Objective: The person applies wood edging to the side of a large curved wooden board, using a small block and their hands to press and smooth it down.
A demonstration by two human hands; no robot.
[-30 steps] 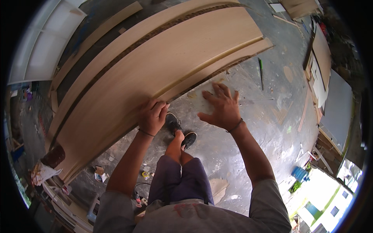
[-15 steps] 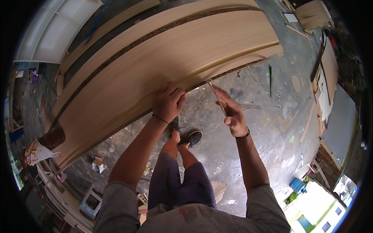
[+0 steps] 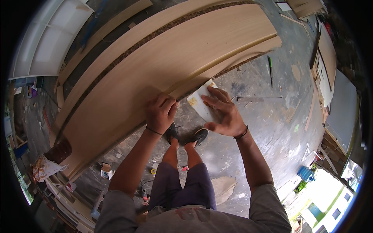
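Observation:
A long light-brown wooden panel [image 3: 186, 50] with a dark rough edge strip stretches diagonally across the view. My left hand [image 3: 160, 112] is closed at its near edge, fingers curled over the rim. In my right hand [image 3: 223, 112] is a flat white scraper-like piece [image 3: 199, 101] with yellowish stains. Its upper end touches or nearly touches the panel's near edge; which of the two I cannot tell. My right fingers lie on the face of the piece, with the thumb held lower. A pale yellowish strip [image 3: 233, 56] runs along the panel near that edge.
A brown ribbed container [image 3: 58, 151] and a crumpled stained white bag [image 3: 46, 169] sit at the panel's left end. On the grey floor lie a green slim tool [image 3: 270, 72] and a metal strip [image 3: 260, 99]. Boards [image 3: 326, 62] lean at the right; a white shelf frame [image 3: 46, 42] stands upper left.
The white piece has turned from edge-on to showing its broad face, and my right hand has moved slightly left. My left hand has slid a little left and down along the edge.

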